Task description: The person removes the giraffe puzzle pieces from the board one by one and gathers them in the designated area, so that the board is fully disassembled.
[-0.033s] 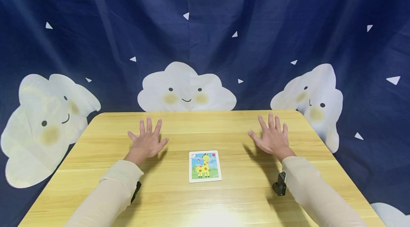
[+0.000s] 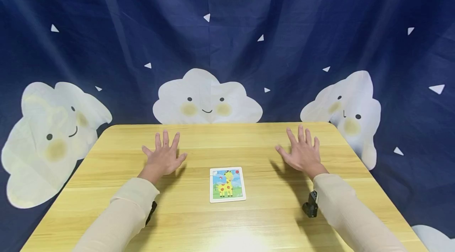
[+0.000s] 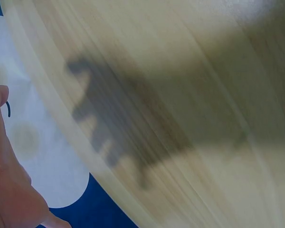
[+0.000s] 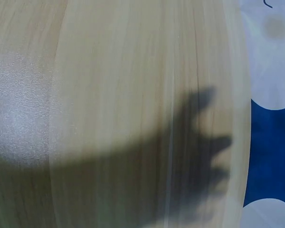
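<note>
A square giraffe picture in a white border (image 2: 228, 185) lies flat on the wooden table (image 2: 199, 224), between and slightly nearer than my two hands. To its left, my left hand (image 2: 162, 160) is held out with fingers spread and nothing in it. My right hand (image 2: 303, 154) is stretched out likewise on the other side, also holding nothing. Both cast shadows on the tabletop and appear raised above it. Part of the left hand (image 3: 12, 175) shows at the edge of the left wrist view; in the right wrist view mostly the hand's shadow is seen.
A dark blue curtain (image 2: 231, 54) printed with white clouds and small triangles hangs behind the table's far edge. Small black devices (image 2: 311, 204) sit at the wrists under the beige sleeves (image 2: 350, 208). Light glares off the table's near middle.
</note>
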The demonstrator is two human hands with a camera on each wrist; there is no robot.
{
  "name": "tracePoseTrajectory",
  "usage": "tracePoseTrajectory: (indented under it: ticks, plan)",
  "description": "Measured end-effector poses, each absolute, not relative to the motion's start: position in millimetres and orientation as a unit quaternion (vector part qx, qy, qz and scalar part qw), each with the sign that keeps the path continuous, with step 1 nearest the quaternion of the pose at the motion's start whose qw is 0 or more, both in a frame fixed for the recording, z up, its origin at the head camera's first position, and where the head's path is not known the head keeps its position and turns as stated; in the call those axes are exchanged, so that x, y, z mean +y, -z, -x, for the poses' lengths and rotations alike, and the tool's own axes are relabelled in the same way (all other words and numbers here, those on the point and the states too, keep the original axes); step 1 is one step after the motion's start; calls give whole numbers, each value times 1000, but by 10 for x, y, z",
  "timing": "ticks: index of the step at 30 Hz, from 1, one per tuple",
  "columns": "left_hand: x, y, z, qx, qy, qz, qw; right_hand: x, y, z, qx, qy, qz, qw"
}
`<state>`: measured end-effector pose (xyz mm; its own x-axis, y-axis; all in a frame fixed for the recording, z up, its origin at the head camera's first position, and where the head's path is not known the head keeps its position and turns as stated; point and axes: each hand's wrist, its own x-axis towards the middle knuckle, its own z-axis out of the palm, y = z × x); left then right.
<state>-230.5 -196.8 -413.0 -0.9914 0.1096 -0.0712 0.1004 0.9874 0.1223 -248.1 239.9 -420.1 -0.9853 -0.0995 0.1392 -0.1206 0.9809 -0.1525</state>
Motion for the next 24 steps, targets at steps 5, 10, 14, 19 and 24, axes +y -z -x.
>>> tracePoseTrajectory:
  ticks: [5, 10, 14, 19, 24]
  plan:
    - [-1968, 4149, 2304, 996, -61, -54, 48, 2394, 4212, 2475, -993, -82, -57, 67]
    - [-1954, 4172, 2295, 995, -59, -53, 61, 2386, 4229, 2472, -992, -81, -59, 73]
    - [-1857, 4157, 2230, 993, -60, -64, 79, 2357, 4247, 2470, -991, -82, -63, 82]
    - [-1657, 4146, 2061, 988, -67, -90, 105, 2304, 4278, 2447, -989, -90, -73, 95]
    - [-1456, 4160, 1881, 984, -69, -116, 119, 2272, 4335, 2408, -986, -113, -73, 99]
